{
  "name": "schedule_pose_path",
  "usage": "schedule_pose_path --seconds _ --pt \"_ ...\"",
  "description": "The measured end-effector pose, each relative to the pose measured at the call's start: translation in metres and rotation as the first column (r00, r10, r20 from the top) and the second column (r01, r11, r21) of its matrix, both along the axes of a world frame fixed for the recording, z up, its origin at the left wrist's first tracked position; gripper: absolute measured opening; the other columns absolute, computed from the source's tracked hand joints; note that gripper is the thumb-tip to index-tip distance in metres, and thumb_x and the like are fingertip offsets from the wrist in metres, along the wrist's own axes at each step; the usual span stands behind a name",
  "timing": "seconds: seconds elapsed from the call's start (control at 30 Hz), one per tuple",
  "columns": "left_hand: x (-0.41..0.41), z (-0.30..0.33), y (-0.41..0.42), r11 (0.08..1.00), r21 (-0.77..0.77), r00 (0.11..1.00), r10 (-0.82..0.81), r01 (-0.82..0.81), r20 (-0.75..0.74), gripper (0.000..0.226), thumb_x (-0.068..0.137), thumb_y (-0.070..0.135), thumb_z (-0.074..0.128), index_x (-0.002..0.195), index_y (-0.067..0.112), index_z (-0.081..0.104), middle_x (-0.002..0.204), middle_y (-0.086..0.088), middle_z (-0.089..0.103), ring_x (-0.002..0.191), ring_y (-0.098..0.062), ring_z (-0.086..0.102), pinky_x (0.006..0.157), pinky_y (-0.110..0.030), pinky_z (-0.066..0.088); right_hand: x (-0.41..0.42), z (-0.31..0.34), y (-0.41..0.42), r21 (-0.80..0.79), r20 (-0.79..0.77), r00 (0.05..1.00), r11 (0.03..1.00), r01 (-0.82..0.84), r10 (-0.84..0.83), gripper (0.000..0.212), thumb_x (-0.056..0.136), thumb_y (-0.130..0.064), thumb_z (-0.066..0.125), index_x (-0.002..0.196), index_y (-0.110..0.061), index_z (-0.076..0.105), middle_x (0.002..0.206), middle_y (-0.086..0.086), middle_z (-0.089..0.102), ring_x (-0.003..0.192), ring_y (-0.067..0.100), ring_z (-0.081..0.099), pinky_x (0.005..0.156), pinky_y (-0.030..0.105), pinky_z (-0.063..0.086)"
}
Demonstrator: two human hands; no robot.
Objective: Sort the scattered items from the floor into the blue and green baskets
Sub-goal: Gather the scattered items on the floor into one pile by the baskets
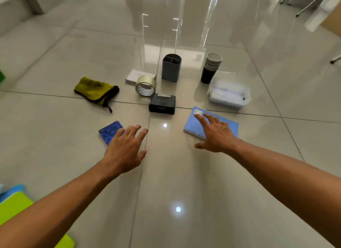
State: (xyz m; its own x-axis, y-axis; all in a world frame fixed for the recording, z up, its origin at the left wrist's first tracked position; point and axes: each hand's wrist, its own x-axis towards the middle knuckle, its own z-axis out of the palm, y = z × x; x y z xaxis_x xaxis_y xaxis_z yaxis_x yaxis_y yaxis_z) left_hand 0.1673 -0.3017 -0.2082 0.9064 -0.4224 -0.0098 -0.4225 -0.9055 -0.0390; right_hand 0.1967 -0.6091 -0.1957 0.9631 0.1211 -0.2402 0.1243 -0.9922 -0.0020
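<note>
Items lie scattered on the glossy tiled floor. My left hand (pixel 125 148) hovers with spread fingers over the right edge of a small dark blue patterned notebook (pixel 110 131). My right hand (pixel 215 133) reaches with straight fingers over a light blue spiral notebook (pixel 193 123); contact cannot be told. Beyond them lie a black box (pixel 162 104), a roll of clear tape (pixel 146 85), a flat white box (pixel 133 75), a grey divided pen holder (pixel 171 67), a stack of black paper cups (pixel 211 67), a clear plastic container (pixel 229 93) and a yellow-green cloth (pixel 96 90).
A green basket rim (pixel 13 204) with a blue edge (pixel 13 191) behind it shows at the bottom left. Another green object (pixel 1 77) peeks in at the left edge. Metal chair legs (pixel 311 2) stand at the far right back.
</note>
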Motion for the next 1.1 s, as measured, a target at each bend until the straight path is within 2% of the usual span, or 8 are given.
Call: schedule_pose_path --seconds 0.1,0.23,0.33,0.53,0.63,0.77,0.9,1.1 --pt "0.015 -0.014 -0.028 0.999 0.015 1.000 -0.029 0.029 0.008 0.071 0.090 0.053 0.048 0.150 0.021 0.026 0.152 -0.009 0.034 0.139 -0.025 0.033 0.112 -0.043 0.028 0.007 -0.009 -0.045 -0.014 -0.120 0.990 0.998 0.067 -0.068 0.123 0.066 -0.071 0.073 0.152 -0.039 -0.009 0.162 0.008 0.000 0.149 0.029 0.004 0.117 0.054 0.015" --pt "0.032 -0.025 -0.043 1.000 0.003 0.999 -0.018 0.018 0.028 0.069 0.088 0.053 0.050 0.146 0.018 0.035 0.149 -0.013 0.040 0.133 -0.029 0.042 0.107 -0.045 0.034 0.014 -0.028 -0.069 -0.029 -0.225 0.967 0.993 0.112 -0.116 0.129 0.058 -0.084 0.065 0.150 -0.044 -0.016 0.161 0.009 -0.007 0.149 0.029 -0.006 0.118 0.054 0.007" --pt "0.041 -0.031 -0.046 1.000 -0.030 0.998 0.005 -0.003 0.068 0.072 0.085 0.055 0.045 0.145 0.016 0.038 0.147 -0.016 0.040 0.129 -0.032 0.045 0.103 -0.047 0.038 0.026 -0.039 -0.074 -0.022 -0.246 0.962 0.993 0.118 -0.120 0.129 0.051 -0.093 0.053 0.148 -0.047 -0.017 0.161 0.008 -0.009 0.149 0.028 -0.008 0.118 0.055 0.001" --pt "0.034 -0.050 -0.030 0.999 -0.038 0.998 0.011 -0.009 0.063 0.089 0.081 0.064 0.044 0.154 0.020 0.018 0.154 -0.014 0.027 0.137 -0.032 0.034 0.111 -0.049 0.031 0.047 -0.049 -0.065 -0.007 -0.265 0.963 0.999 0.042 -0.042 0.122 0.048 -0.098 0.047 0.144 -0.057 -0.016 0.161 0.006 -0.018 0.149 0.024 -0.017 0.115 0.055 -0.012" --pt "0.029 -0.054 -0.018 0.998 -0.061 0.999 0.037 -0.034 0.037 0.088 0.082 0.065 0.043 0.154 0.021 0.019 0.153 -0.013 0.028 0.137 -0.030 0.034 0.111 -0.047 0.029 0.055 -0.041 -0.062 -0.071 -0.295 0.955 0.997 0.024 -0.044 0.122 0.045 -0.101 0.045 0.141 -0.061 -0.019 0.161 0.007 -0.019 0.149 0.027 -0.011 0.116 0.057 -0.002" --pt "0.026 -0.052 -0.004 0.997 -0.064 0.998 0.052 -0.049 0.047 0.087 0.081 0.065 0.043 0.152 0.020 0.021 0.151 -0.012 0.031 0.135 -0.029 0.037 0.110 -0.046 0.030 0.060 -0.029 -0.049 -0.214 -0.311 0.947 0.977 0.007 -0.075 0.130 0.033 -0.105 0.044 0.135 -0.064 -0.026 0.159 0.009 -0.003 0.138 0.035 0.018 0.107 0.047 0.021" --pt "0.022 -0.045 0.007 0.997 -0.064 0.999 0.052 -0.052 0.006 0.089 0.081 0.063 0.043 0.153 0.021 0.013 0.153 -0.011 0.026 0.136 -0.029 0.035 0.111 -0.046 0.030 0.054 -0.020 -0.036 -0.157 -0.305 0.948 0.987 0.043 -0.089 0.129 0.034 -0.100 0.055 0.138 -0.065 -0.011 0.140 0.012 0.023 0.129 0.034 0.031 0.104 0.045 0.024" --pt "0.003 -0.022 0.025 0.998 -0.062 0.998 0.021 -0.025 -0.064 0.082 0.090 0.061 0.039 0.154 0.022 0.004 0.156 -0.008 0.014 0.142 -0.024 0.021 0.115 -0.040 0.017 0.027 -0.016 -0.005 -0.096 -0.295 0.950 0.993 0.076 -0.101 0.101 0.055 -0.079 0.065 0.134 -0.062 0.005 0.116 0.008 0.025 0.109 0.033 0.039 0.091 0.045 0.035"
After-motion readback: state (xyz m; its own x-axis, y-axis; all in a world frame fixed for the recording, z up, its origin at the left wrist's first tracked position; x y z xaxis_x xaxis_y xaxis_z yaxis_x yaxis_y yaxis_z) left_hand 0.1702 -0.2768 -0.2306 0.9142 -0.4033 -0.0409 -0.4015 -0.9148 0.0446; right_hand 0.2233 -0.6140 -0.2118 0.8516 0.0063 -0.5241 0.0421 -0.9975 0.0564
